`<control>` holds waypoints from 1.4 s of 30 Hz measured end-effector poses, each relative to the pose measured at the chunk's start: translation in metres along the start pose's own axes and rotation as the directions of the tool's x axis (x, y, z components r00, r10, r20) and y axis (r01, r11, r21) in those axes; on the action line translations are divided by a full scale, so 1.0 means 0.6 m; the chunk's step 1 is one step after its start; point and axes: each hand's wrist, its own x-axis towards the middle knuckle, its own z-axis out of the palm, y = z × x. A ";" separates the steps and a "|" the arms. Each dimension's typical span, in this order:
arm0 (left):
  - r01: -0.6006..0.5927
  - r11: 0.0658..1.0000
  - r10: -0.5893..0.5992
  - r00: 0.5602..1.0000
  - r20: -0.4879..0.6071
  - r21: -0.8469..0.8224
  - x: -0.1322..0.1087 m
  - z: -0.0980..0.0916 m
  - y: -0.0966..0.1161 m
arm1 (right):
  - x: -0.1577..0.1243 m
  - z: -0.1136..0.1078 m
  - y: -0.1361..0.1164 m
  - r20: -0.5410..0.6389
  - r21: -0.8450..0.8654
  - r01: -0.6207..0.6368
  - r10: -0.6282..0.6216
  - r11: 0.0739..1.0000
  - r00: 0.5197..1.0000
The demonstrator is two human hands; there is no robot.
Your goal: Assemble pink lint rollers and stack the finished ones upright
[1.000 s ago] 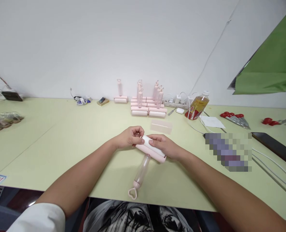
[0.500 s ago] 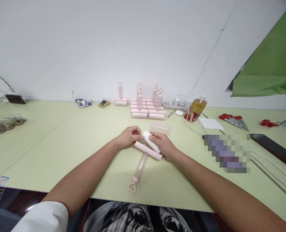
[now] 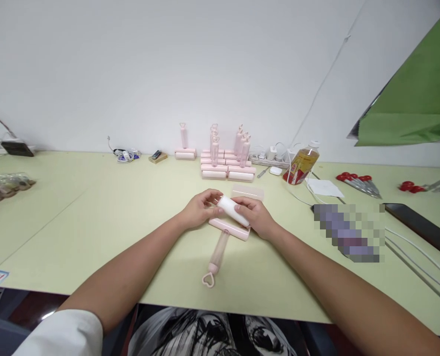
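A pink lint roller (image 3: 229,229) lies in front of me, its clear handle (image 3: 219,249) pointing toward me and ending in a heart-shaped loop (image 3: 208,280). My right hand (image 3: 259,216) is closed around the right part of its white adhesive roll (image 3: 232,209), which sits tilted above the pink head, left end raised. My left hand (image 3: 202,209) curls at the roll's left end, thumb low by the pink head and fingers above; their exact contact is partly hidden. Behind the hands lies a translucent cover (image 3: 248,192).
Several pink lint rollers (image 3: 214,168) stand by the wall. To their right are a power strip (image 3: 268,161), a tilted drink bottle (image 3: 302,164) and white paper (image 3: 324,188). Red-handled tools (image 3: 357,180), cables and a black phone-like slab (image 3: 422,227) lie right. Wrapped items (image 3: 6,187) lie far left.
The roll has turned flatter and its left end shows more. My left fingers have spread from a pinch around that end. The handle's loop has swung slightly right.
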 end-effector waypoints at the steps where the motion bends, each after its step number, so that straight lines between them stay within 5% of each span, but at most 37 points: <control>1: 0.007 0.999 -0.007 1.000 0.011 -0.032 0.001 0.002 -0.002 | 0.000 0.002 0.001 -0.012 0.002 -0.030 0.030 1.000 0.999; 7: 0.085 0.973 -0.072 0.995 0.066 -0.216 0.002 -0.001 -0.004 | 0.005 0.005 0.004 -0.117 0.040 -0.083 0.087 0.996 0.989; 11: 0.117 0.966 -0.108 0.993 0.053 -0.229 0.003 -0.006 -0.006 | 0.006 0.000 0.003 -0.087 0.049 -0.116 0.120 0.992 0.989; 17: 0.144 0.948 -0.157 0.987 -0.023 -0.284 0.008 -0.008 -0.006 | 0.011 -0.005 0.016 -0.007 -0.150 0.061 -0.063 0.987 0.998; 22: 0.161 0.971 -0.200 0.952 -0.231 -0.177 0.011 -0.009 0.000 | 0.018 -0.012 0.028 -0.099 -0.354 0.268 -0.321 0.896 0.942; 31: 0.236 0.950 -0.194 0.959 -0.205 0.203 0.008 -0.008 -0.010 | 0.029 -0.017 0.035 -0.159 -0.330 0.319 -0.385 0.888 0.909; 34: 0.290 0.924 -0.250 0.951 -0.179 0.249 0.007 -0.005 0.006 | 0.024 -0.037 0.010 -0.301 -0.321 0.311 -0.408 0.895 0.862; 38: 0.327 0.833 -0.291 0.945 -0.151 0.446 0.008 0.007 0.040 | 0.019 -0.089 -0.028 -0.527 -0.423 0.231 -0.445 0.876 0.724; 42: 0.135 0.608 -0.193 0.981 -0.020 0.782 0.025 0.029 0.066 | 0.021 -0.138 -0.047 -0.664 -0.455 0.195 -0.477 0.869 0.576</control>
